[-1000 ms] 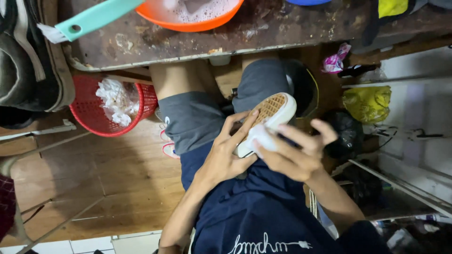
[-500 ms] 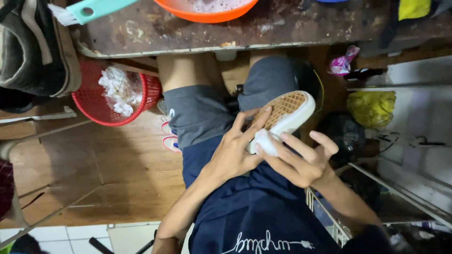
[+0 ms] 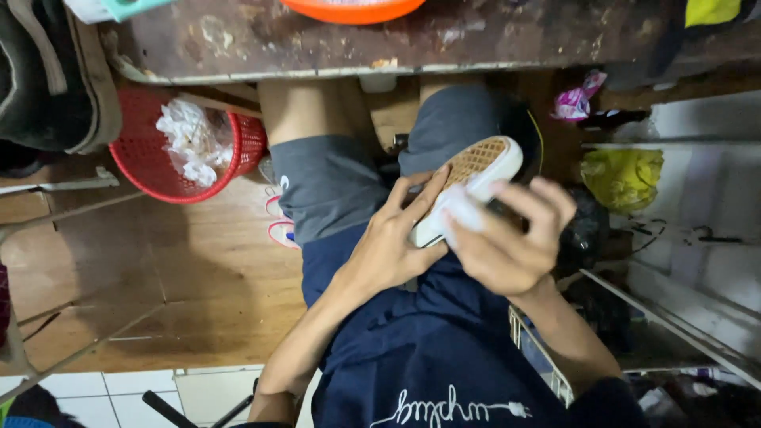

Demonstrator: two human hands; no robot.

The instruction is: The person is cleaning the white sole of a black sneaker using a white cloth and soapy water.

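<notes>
A white shoe (image 3: 468, 186) is held sole-up over the lap by the left hand (image 3: 392, 246), fingers spread. A whitish pad, prob. a cloth, is pinched on its edge by the right hand (image 3: 507, 242). The shoe could slip if pressed too hard.

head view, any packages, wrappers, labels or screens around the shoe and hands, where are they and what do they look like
Pink wrapper: crumpled, on the floor beyond the right hand, pink and white.
Yellow bag: crinkled plastic, low on the right by the white shelf.
Shirt print: white looping script with a plug drawing, on the navy shirt.
No screens or signs show; the shoe under the left hand shows only its tan sole.
</notes>
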